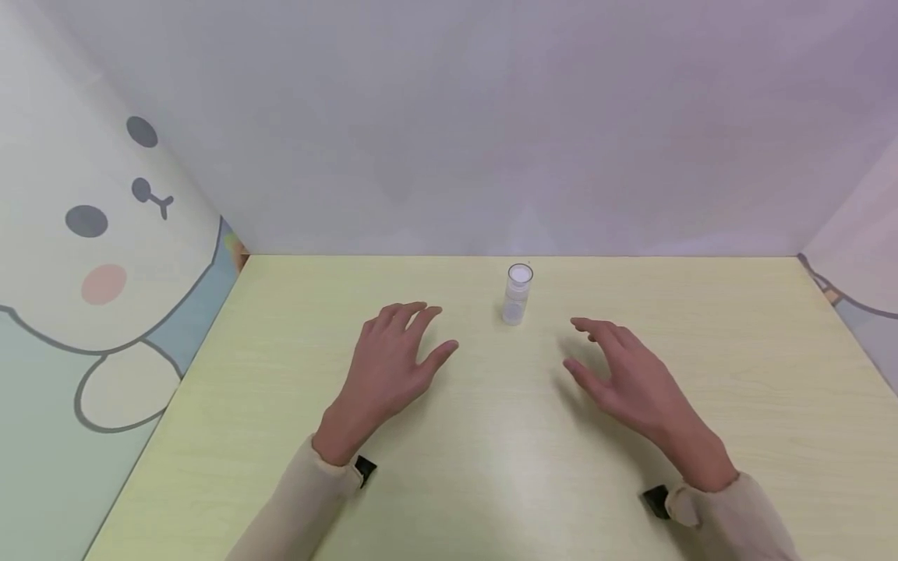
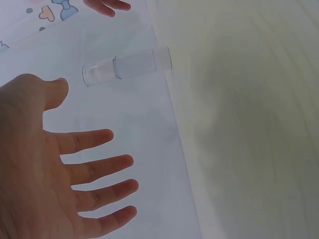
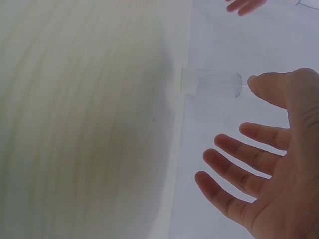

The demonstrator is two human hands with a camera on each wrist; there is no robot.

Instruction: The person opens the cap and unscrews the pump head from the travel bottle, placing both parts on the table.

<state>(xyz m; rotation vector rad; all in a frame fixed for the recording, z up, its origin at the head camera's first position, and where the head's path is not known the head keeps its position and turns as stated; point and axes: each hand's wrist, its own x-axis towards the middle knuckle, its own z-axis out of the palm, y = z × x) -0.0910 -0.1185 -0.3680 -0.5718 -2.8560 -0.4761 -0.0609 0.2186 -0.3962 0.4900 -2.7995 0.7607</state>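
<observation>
Standing upright toward the far edge of the pale bench [image 1: 505,452]: one small clear cylindrical container [image 1: 517,294], whitish at its base, between the two hands and apart from both. Left hand [image 1: 390,362] free, fingers spread and slightly bent, palm turned inward. Right hand [image 1: 634,382] likewise released, fingers loosely bent, palm facing the other. Beige sleeves [image 1: 298,499], a small black piece [image 1: 364,471] at each cuff. Behind, a plain pale wall [image 1: 491,132]; at left, a cartoon face [image 1: 119,249] with one pink cheek visible.
</observation>
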